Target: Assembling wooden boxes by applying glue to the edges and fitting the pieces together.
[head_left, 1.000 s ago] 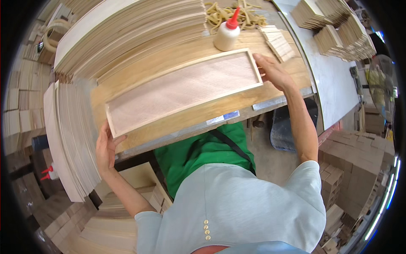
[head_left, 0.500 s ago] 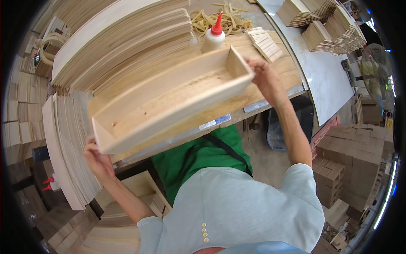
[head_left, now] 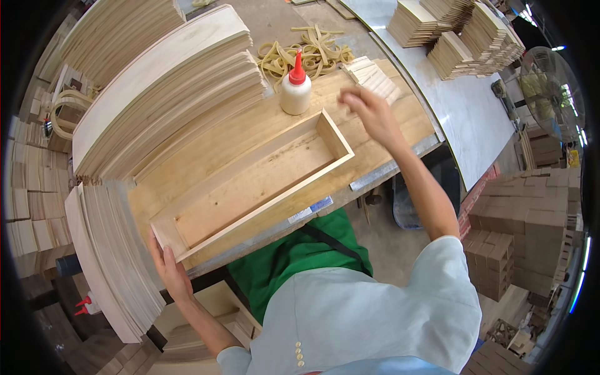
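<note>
A long, shallow, open-topped wooden box [head_left: 262, 209] lies slantwise on the plywood work board [head_left: 369, 153]. My left hand [head_left: 172, 269] holds the box's near-left end, its fingers along the outer face and its thumb by the corner. Off the box, my right hand [head_left: 372, 115] hangs in the air above the far-right end. Its fingers look curled but are smeared by motion, and nothing shows in them. Just beyond the box stands a white glue bottle [head_left: 295, 97] with a red nozzle cap. Small thin wooden strips [head_left: 373, 78] lie behind my right hand.
Tall stacks of thin wooden boards [head_left: 169, 94] line the left and far left. Tan bands [head_left: 306, 53] lie heaped beyond the glue bottle. On the right are a pale tabletop [head_left: 465, 119] bearing stacked wooden pieces [head_left: 469, 53], a fan [head_left: 550, 90] and brown stacked blocks [head_left: 525, 215].
The box has come down onto the work board. My right hand has let go of its right end and moved up and left; my left hand stays at the left end.
</note>
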### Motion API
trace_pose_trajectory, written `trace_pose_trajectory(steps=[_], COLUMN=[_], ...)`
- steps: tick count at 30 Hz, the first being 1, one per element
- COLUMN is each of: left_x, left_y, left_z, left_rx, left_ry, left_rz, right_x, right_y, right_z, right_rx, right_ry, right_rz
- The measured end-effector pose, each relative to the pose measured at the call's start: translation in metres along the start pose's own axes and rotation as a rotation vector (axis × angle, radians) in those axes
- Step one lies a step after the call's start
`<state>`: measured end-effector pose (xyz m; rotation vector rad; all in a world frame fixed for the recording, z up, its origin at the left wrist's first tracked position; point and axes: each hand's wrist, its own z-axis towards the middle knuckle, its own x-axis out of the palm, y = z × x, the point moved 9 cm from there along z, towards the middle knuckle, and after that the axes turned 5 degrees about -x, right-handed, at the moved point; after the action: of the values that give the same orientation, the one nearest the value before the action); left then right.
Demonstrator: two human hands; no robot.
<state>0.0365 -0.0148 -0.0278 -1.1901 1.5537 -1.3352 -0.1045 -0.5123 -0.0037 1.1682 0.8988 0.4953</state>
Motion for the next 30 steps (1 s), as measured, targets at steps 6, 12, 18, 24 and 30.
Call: trace_pose_trajectory(steps=[6,12,18,24,30], left_x=[-0.027,-0.05,-0.056,0.054,0.221], left_y=[-0.009,-0.023,-0.053,-0.088,-0.155], left_z=[-0.002,-0.03,-0.048,-0.047,-0.065], left_rx=[0.075,0.073,0.26,0.419,0.875], left_ry=[-0.15,-0.333,-0.468,-0.129,0.17], left_rz=[-0.099,0.034,0.207,0.163,0.761], right_x=[-0.016,-0.026,-0.071,-0.021,0.081], right_y=[-0.012,-0.046,0.049,0.123,0.151], right_z=[0.139,0.194,0.167,0.052,-0.08], right_rx=[-0.44,-0.013,-0.308,-0.241,0.052], right_ry=[-0.324,-0.13,-0.376,0.005,0.475], right_rz=[-0.779,-0.717,-0.344,0.302,0.255])
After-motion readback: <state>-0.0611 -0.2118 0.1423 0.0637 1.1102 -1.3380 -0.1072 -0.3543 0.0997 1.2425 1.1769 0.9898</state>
